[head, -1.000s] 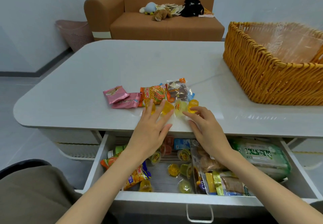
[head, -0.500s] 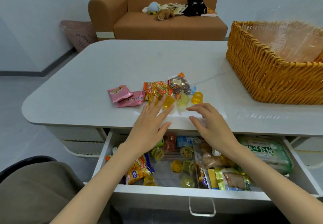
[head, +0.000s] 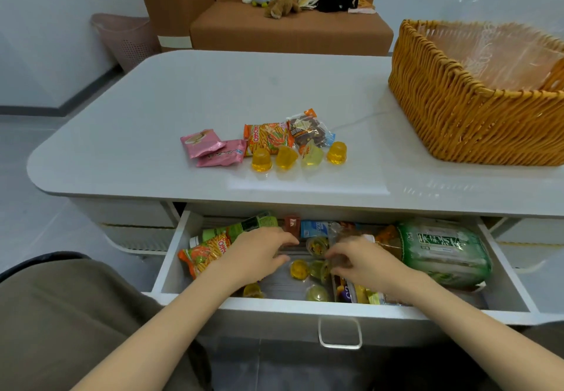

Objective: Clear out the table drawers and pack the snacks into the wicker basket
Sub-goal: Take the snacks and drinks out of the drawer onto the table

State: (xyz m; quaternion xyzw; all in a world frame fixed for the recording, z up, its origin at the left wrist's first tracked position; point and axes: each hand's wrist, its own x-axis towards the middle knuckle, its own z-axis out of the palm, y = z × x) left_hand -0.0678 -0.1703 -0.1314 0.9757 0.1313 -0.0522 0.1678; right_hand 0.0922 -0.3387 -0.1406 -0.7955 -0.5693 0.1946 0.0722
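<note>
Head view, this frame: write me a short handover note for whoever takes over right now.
Left hand and right hand: both down in the open drawer, fingers by the jelly cups; whether either grips one is unclear.
Done: a snack pile lies on the table.
The wicker basket stands at the table's right end, no snacks visible inside.
Left: empty the drawer, including the large green bag, then pack everything into the wicker basket.
</note>
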